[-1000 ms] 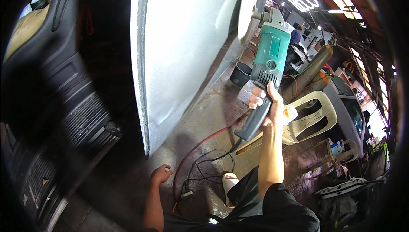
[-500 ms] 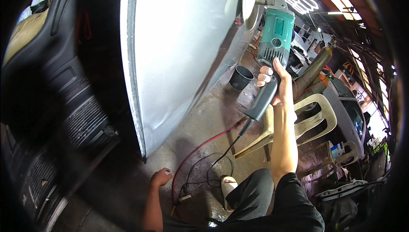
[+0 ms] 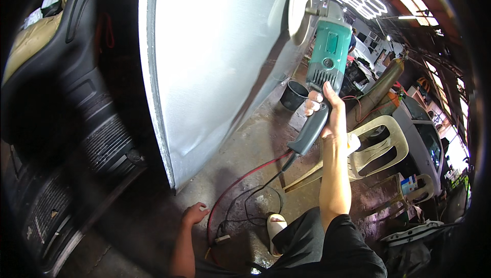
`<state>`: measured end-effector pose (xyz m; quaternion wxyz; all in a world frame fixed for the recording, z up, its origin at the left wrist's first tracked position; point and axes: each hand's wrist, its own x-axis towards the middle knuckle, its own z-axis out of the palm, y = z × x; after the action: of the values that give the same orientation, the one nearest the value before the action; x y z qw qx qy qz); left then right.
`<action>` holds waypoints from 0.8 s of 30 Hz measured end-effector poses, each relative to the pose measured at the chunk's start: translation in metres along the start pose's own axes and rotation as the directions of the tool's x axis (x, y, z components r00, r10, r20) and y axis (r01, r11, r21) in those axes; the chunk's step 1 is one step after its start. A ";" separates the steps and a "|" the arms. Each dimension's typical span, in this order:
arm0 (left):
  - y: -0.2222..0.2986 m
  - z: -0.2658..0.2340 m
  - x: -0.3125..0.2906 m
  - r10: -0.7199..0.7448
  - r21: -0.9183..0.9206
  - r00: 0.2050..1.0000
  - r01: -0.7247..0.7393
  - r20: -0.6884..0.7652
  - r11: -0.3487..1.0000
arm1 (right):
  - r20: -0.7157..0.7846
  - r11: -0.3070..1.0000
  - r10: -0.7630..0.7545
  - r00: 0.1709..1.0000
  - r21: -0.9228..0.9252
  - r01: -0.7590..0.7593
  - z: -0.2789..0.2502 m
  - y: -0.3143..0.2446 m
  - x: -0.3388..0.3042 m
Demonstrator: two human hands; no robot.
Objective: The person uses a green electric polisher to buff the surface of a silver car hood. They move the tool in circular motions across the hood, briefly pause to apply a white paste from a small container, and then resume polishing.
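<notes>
My right hand is wrapped round the black rear handle of a teal and black polisher. Its pale round pad stands edge-on against the outer face of a silver car door; whether pad and paint touch, I cannot tell. A black power cord runs down from the handle's end. Low beside the door's bottom corner, my left hand hangs with loosely bent fingers, apart from each other and holding nothing.
Behind the polisher stand a black bucket, a cream plastic chair and a gas cylinder. A red hose and looped cord lie on the floor by my foot. The dark car interior is at left; another car is at right.
The polisher and my right hand have shifted slightly down and left, the pad along with them. My left hand stays about where it was, its fingers a little straighter.
</notes>
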<state>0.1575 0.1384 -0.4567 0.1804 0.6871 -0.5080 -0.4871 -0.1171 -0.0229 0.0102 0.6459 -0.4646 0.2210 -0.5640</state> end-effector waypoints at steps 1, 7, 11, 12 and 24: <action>0.001 0.001 -0.001 0.008 0.014 1.000 -0.008 -0.002 1.000 | 0.001 0.999 0.025 1.000 0.030 -0.025 -0.006 0.008 -0.003; 0.005 0.005 -0.007 0.043 0.014 0.999 -0.042 -0.024 0.999 | -0.022 0.977 0.095 0.995 0.191 -0.089 -0.037 0.044 -0.019; -0.011 0.006 -0.001 0.031 -0.017 0.999 -0.032 -0.034 0.999 | -0.016 0.957 0.143 0.990 0.255 -0.135 -0.053 0.061 -0.020; -0.015 0.006 0.001 0.024 -0.030 0.999 -0.025 -0.033 0.999 | -0.023 0.953 0.158 0.987 0.266 -0.146 -0.055 0.064 -0.020; -0.015 0.010 0.012 0.058 -0.055 0.995 -0.063 -0.077 0.997 | 0.004 0.888 0.274 0.962 0.382 -0.255 -0.068 0.043 -0.009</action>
<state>0.1571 0.1366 -0.4782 0.2335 0.6837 -0.5074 -0.4696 -0.1513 -0.0416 -0.0605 0.7884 -0.2824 0.1851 -0.5142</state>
